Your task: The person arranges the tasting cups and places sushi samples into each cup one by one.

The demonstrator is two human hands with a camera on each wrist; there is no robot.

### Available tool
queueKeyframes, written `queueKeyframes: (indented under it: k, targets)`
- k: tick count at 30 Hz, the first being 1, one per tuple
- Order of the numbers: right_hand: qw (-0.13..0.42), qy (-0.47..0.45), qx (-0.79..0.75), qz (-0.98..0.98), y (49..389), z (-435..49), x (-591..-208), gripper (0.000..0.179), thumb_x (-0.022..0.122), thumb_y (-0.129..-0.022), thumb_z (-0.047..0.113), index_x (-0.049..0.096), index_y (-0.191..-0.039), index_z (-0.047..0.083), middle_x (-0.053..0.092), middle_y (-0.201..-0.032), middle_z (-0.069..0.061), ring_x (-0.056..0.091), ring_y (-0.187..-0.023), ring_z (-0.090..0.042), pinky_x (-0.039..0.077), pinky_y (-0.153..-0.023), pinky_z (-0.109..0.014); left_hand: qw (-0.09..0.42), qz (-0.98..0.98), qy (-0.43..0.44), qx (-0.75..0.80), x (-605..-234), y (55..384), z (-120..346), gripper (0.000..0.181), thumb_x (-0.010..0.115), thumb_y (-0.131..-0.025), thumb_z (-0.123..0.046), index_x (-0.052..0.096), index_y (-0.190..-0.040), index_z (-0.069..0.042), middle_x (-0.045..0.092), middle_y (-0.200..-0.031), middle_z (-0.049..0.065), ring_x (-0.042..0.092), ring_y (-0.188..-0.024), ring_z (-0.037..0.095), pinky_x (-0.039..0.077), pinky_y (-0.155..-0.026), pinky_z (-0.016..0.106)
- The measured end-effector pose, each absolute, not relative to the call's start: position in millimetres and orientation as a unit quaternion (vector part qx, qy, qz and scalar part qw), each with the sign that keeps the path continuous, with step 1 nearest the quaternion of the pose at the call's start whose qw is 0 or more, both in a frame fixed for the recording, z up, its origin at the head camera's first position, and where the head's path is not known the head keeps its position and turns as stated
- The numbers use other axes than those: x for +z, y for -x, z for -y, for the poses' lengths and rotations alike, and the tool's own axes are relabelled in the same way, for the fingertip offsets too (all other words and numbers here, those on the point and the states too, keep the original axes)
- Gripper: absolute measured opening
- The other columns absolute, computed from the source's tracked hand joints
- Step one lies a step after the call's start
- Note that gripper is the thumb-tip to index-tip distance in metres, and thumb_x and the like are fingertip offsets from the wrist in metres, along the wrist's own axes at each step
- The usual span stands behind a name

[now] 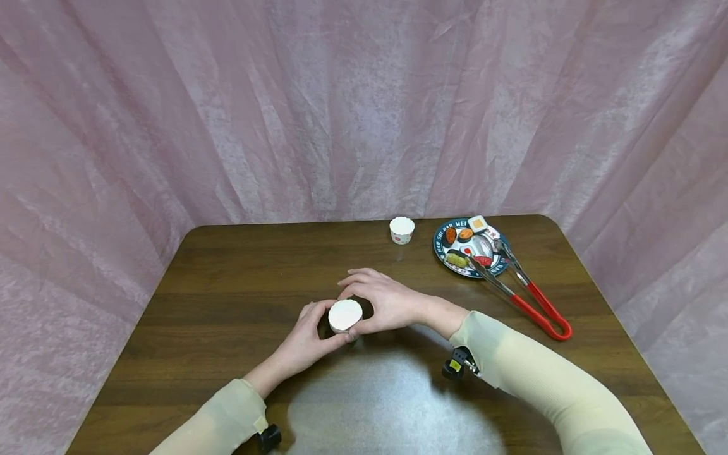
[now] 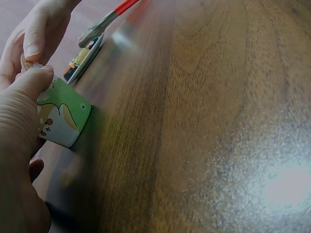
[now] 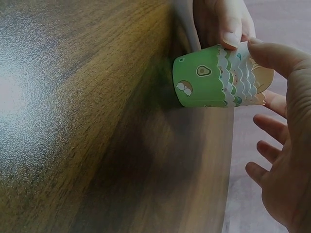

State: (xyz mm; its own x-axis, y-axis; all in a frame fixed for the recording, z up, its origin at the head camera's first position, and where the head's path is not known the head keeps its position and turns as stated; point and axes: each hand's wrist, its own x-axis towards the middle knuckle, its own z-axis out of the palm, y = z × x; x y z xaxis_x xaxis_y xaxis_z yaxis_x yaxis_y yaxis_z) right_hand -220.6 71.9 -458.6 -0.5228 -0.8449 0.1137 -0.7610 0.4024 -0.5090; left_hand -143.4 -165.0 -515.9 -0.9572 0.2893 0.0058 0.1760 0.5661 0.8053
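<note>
A stack of nested paper baking cups [image 1: 345,315] is between both hands near the middle of the table. Its outer cup is green with small avocado and animal prints [image 3: 198,80], and several scalloped rims overlap at the top. The left hand [image 1: 304,344] holds the stack from the left, its thumb on the near side close to the rims. From the right, the right hand [image 1: 387,303] pinches the rims between thumb and index finger; its other fingers are spread off the cups. The left fingers behind the stack are partly hidden.
One white-rimmed paper cup [image 1: 402,231] stands near the table's back edge. To its right, a round patterned plate [image 1: 439,248] bears several toy sushi pieces [image 1: 478,224]. Metal tongs with red handles [image 1: 529,309] lean across it, handles toward the right front. A pink curtain [image 1: 364,114] hangs behind.
</note>
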Motion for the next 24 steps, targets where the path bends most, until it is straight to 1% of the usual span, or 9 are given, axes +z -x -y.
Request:
queueKeyframes:
  k: [4, 8, 14, 21, 24]
  targets:
    - [0.077, 0.485, -0.263, -0.830, 220.8, -72.3, -458.1, 0.057, 0.083, -0.081, 0.053, 0.064, -0.127, 0.026, 0.048, -0.153, -0.007, 0.026, -0.150, -0.025, 0.023, -0.120, -0.051, 0.061, -0.883, -0.135, 0.445, -516.2, 144.5, 165.1, 0.073, 0.076, -0.081, -0.066, 0.052, -0.139, -0.029, 0.054, -0.137, -0.011, 0.026, -0.147, 0.028, 0.026, -0.115, 0.063]
    - [0.066, 0.491, -0.263, -0.828, 221.7, -72.2, -458.7, 0.057, 0.084, -0.080, 0.053, 0.064, -0.126, 0.026, 0.049, -0.152, -0.007, 0.028, -0.150, -0.029, 0.023, -0.120, -0.051, 0.053, -0.885, -0.145, 0.439, -515.9, 145.5, 164.9, 0.072, 0.077, -0.082, -0.064, 0.052, -0.139, -0.027, 0.055, -0.137, -0.010, 0.028, -0.147, 0.026, 0.019, -0.120, 0.060]
    - [0.058, 0.495, -0.257, -0.828, 221.9, -71.7, -459.4, 0.057, 0.086, -0.078, 0.053, 0.064, -0.123, 0.025, 0.051, -0.150, -0.007, 0.029, -0.149, -0.027, 0.022, -0.121, -0.048, 0.047, -0.887, -0.152, 0.433, -515.8, 145.5, 165.0, 0.071, 0.077, -0.082, -0.063, 0.053, -0.137, -0.025, 0.056, -0.136, -0.008, 0.028, -0.147, 0.028, 0.018, -0.120, 0.059]
    - [0.060, 0.492, -0.263, -0.828, 221.8, -71.5, -459.1, 0.054, 0.086, -0.079, 0.050, 0.064, -0.121, 0.025, 0.051, -0.150, -0.006, 0.030, -0.149, -0.030, 0.023, -0.121, -0.050, 0.049, -0.886, -0.153, 0.434, -515.0, 145.2, 165.3, 0.068, 0.079, -0.085, -0.057, 0.054, -0.138, -0.022, 0.055, -0.137, -0.003, 0.027, -0.148, 0.031, 0.016, -0.121, 0.058]
    - [0.059, 0.491, -0.265, -0.828, 221.7, -71.5, -458.4, 0.053, 0.086, -0.079, 0.048, 0.064, -0.121, 0.024, 0.051, -0.150, -0.006, 0.030, -0.149, -0.027, 0.023, -0.121, -0.049, 0.049, -0.887, -0.155, 0.432, -515.1, 145.9, 165.2, 0.067, 0.079, -0.086, -0.054, 0.054, -0.138, -0.021, 0.055, -0.138, -0.002, 0.027, -0.148, 0.031, 0.015, -0.121, 0.056]
